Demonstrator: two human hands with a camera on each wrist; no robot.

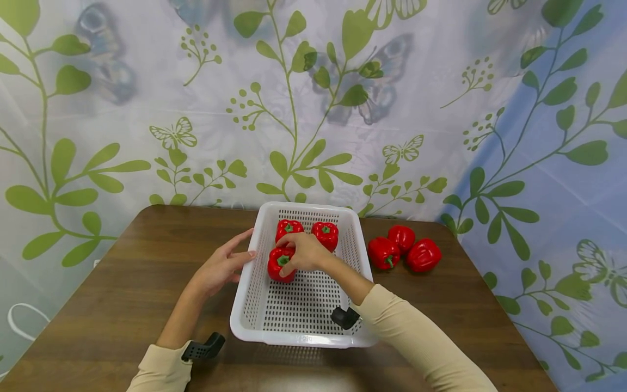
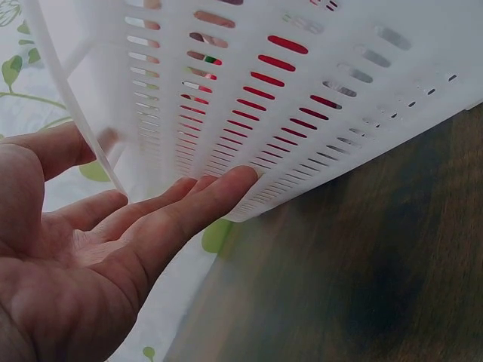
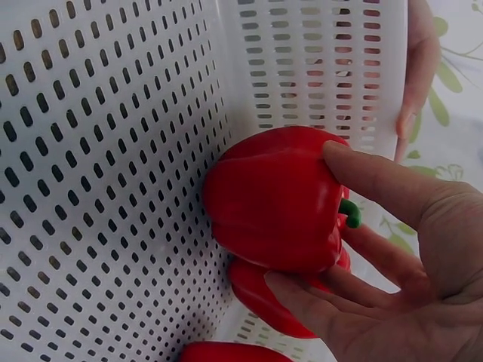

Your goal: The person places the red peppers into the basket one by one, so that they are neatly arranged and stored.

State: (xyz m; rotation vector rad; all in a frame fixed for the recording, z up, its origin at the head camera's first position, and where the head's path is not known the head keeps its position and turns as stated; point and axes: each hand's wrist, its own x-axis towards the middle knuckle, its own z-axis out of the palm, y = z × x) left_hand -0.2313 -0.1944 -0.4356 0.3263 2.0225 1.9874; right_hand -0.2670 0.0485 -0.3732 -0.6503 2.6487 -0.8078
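A white perforated basket (image 1: 250, 294) stands on the wooden table. Inside it lie three red bell peppers; my right hand (image 1: 305, 251) grips the nearest one (image 1: 279, 267), fingers and thumb curled round it (image 3: 275, 200). The other two peppers (image 1: 289, 227) (image 1: 326, 234) sit at the far end of the basket. My left hand (image 1: 222, 267) is flat against the outside of the left wall (image 2: 249, 98), fingers (image 2: 204, 200) straight and touching it.
Three more red peppers (image 1: 383, 252) (image 1: 401, 237) (image 1: 423, 255) lie on the table to the right of the basket. A leaf-and-butterfly patterned curtain hangs behind the table's far edge. Bare wood (image 1: 122, 294) stretches left of the basket.
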